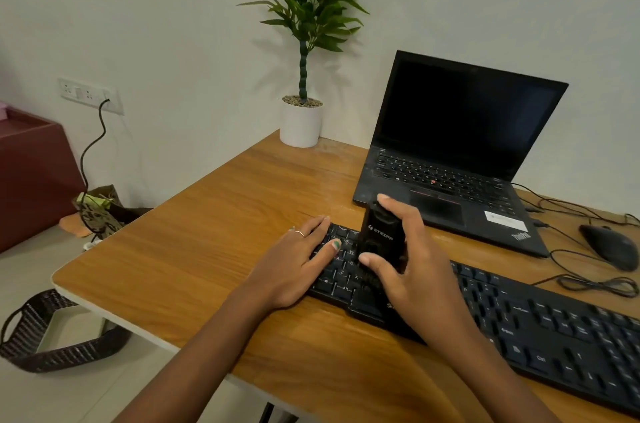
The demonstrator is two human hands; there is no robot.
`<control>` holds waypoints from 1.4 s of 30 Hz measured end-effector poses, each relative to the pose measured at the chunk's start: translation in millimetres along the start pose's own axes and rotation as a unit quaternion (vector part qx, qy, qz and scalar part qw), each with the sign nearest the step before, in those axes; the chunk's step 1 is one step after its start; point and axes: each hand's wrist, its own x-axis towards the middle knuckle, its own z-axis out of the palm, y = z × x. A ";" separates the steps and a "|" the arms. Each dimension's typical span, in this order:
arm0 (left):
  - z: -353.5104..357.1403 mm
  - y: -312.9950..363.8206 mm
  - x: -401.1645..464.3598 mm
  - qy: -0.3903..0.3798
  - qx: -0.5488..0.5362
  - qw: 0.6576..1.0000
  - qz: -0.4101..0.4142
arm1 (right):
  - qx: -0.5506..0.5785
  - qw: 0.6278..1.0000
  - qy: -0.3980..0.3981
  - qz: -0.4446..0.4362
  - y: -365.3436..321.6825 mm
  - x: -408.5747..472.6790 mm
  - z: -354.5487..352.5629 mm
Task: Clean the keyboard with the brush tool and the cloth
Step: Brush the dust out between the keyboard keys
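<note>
A black keyboard (540, 322) lies slantwise across the wooden desk (214, 232). My right hand (412, 270) grips a black brush tool (379, 242) with white lettering, held upright with its bristle end down on the keys near the keyboard's left part. My left hand (298, 260) lies flat, fingers spread, on the keyboard's left end, pressing on it. No cloth is in view.
An open black laptop (450, 152) stands behind the keyboard, a black mouse (611, 246) and loose cables to its right. A potted plant (301, 121) sits at the desk's back corner. Bags lie on the floor at left (62, 332).
</note>
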 end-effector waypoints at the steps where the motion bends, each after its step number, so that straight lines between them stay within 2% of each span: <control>1: 0.3 -1.3 0.5 0.000 -0.003 1.000 0.004 | 0.021 1.000 -0.017 0.000 -3.6 -2.0 1.1; 3: 0.1 -3.0 1.8 0.000 -0.003 1.000 0.011 | 0.034 0.998 -0.046 0.000 -8.9 -3.7 2.0; 7: 0.4 -2.0 1.3 -0.001 0.006 1.000 -0.007 | 0.025 1.000 -0.002 0.013 -0.2 0.4 -0.3; 11: 0.4 -3.2 2.4 -0.003 0.000 1.000 0.011 | 0.075 0.996 -0.055 0.015 -9.8 -6.0 2.9; 15: 0.0 -1.1 1.0 -0.001 0.003 1.000 -0.002 | 0.055 0.998 -0.024 0.012 -3.3 -2.8 3.6; 18: 0.9 -3.2 2.6 -0.003 -0.001 1.000 0.013 | 0.097 0.994 -0.050 0.014 -8.4 -5.4 4.0; 20: 1.6 -5.5 4.0 -0.002 0.002 1.000 0.015 | 0.075 0.996 -0.054 0.006 -9.9 -5.1 5.0; 23: 2.4 -5.6 2.8 -0.002 0.001 1.000 0.003 | 0.051 0.999 -0.017 0.003 -6.7 -3.4 5.7; 27: 2.9 -7.5 4.1 0.001 0.000 1.000 0.019 | 0.062 0.997 -0.056 0.003 -11.9 -4.8 4.6; 31: 2.2 -5.2 3.2 -0.005 0.004 1.000 -0.004 | 0.053 0.998 -0.006 0.014 -5.8 -1.7 3.7; 34: 1.5 -5.8 3.8 -0.004 -0.003 1.000 0.012 | 0.055 0.996 -0.067 0.019 -12.7 -3.2 1.0; 38: 1.7 -5.4 3.1 -0.007 0.004 1.000 -0.008 | 0.012 1.000 -0.010 0.018 -8.9 -2.2 1.4; 42: 1.3 -5.7 3.7 -0.006 0.000 1.000 0.007 | 0.001 0.998 -0.065 0.005 -12.9 -3.9 -2.2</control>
